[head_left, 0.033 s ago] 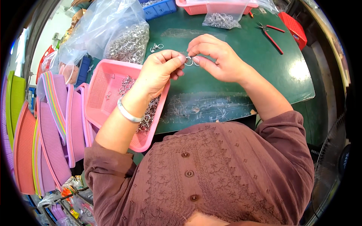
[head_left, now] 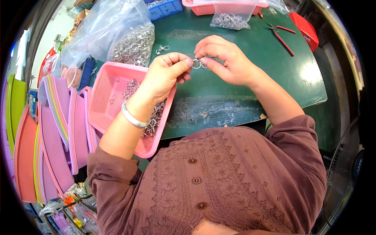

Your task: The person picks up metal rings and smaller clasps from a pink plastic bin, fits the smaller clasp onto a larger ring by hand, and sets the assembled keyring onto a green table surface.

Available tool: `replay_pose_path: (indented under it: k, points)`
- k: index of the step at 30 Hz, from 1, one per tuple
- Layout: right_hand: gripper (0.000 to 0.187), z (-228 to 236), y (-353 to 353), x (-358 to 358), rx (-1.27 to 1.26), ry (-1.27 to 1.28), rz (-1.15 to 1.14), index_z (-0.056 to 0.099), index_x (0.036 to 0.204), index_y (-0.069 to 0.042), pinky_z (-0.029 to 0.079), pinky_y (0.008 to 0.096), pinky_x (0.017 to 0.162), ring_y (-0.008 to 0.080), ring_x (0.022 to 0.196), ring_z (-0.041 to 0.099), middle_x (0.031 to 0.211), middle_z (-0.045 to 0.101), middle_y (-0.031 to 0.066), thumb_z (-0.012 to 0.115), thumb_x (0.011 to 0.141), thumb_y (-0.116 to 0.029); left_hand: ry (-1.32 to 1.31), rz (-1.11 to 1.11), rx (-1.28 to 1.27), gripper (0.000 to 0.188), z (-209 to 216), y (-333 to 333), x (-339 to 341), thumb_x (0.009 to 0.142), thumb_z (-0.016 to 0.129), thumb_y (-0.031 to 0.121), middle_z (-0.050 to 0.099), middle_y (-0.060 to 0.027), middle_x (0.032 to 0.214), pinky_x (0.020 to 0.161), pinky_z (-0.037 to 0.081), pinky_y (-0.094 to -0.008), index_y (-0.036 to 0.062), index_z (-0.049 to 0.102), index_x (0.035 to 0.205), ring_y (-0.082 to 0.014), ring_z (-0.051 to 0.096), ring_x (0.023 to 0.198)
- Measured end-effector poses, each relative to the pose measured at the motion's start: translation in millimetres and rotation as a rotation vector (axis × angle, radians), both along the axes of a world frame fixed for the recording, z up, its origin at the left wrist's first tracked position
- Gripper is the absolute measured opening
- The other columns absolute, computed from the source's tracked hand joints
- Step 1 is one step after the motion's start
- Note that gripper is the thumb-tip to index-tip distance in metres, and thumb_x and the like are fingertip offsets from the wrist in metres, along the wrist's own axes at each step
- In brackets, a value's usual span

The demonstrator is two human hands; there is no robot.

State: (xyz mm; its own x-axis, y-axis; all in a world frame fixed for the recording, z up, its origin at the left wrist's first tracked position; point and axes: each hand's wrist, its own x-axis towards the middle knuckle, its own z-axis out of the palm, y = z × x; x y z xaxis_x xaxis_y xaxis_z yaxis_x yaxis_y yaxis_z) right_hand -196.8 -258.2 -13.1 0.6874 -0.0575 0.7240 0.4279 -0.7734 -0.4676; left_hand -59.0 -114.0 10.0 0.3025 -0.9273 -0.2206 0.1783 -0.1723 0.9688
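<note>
Over the green table [head_left: 243, 94], my left hand [head_left: 169, 72] and my right hand [head_left: 227, 60] meet with their fingertips closed on small silver-coloured metal rings [head_left: 197, 64]. Two loops show between the fingers; how they join is hidden behind my fingertips. My left forearm crosses over a pink plastic basket [head_left: 102, 84], which has a heap of similar metal rings [head_left: 154, 121] along its right side. Just beyond my left hand, a few loose rings [head_left: 162, 49] lie on the table.
A large clear bag of rings [head_left: 135, 45] stands behind the basket, and a smaller bag [head_left: 230, 21] lies farther back. Red-handled pliers [head_left: 280, 37] rest at the right near a red box [head_left: 304, 33]. Colourful baskets [head_left: 55, 145] are stacked left; a fan [head_left: 340, 168] is at right.
</note>
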Motion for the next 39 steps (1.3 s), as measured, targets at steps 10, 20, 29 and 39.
replay_pose_path:
  k: [10,20,29,39]
  points:
    - [0.013,1.3,1.7,-3.0,0.583,0.33,0.094,0.056,0.095,0.001,0.044,0.0229,0.071,0.01,0.081,0.054,0.088,0.058,0.0038,0.051,0.083,-0.001,-0.081,0.092,-0.042,0.012,-2.8,0.1,-8.0,0.081,0.062,0.015,0.058,-0.0003,0.072,0.056,0.041,-0.0192,0.003,0.061,0.085,-0.0074,0.053,0.062]
    - [0.022,-3.9,3.8,0.4,0.768,0.303,0.254,0.051,0.102,0.003,0.045,0.0217,0.072,0.0082,0.079,0.055,0.084,0.059,0.0038,0.055,0.081,-0.002,-0.203,0.147,-0.114,0.011,-5.5,-0.3,-13.5,0.082,0.06,0.012,0.06,-0.0021,0.076,0.058,0.041,-0.0192,0.0021,0.062,0.088,-0.0078,0.054,0.065]
    - [0.021,-4.3,7.0,1.2,0.737,0.28,0.208,0.052,0.1,0.001,0.044,0.0209,0.069,0.0064,0.076,0.053,0.081,0.057,0.0017,0.056,0.08,-0.002,-0.366,0.179,-0.17,0.01,-12.8,0.6,-15.5,0.081,0.062,0.011,0.061,-0.0008,0.075,0.056,0.041,-0.0184,0.0028,0.063,0.088,-0.0068,0.055,0.065]
    - [0.024,-4.2,5.8,2.3,0.664,0.289,0.186,0.052,0.103,0.001,0.044,0.0222,0.071,0.0071,0.077,0.052,0.082,0.056,0.0015,0.056,0.079,-0.001,-0.465,0.14,-0.187,0.009,-13.3,0.2,-15.3,0.082,0.061,0.01,0.058,0.0,0.073,0.056,0.041,-0.018,0.0016,0.062,0.086,-0.0056,0.053,0.064]
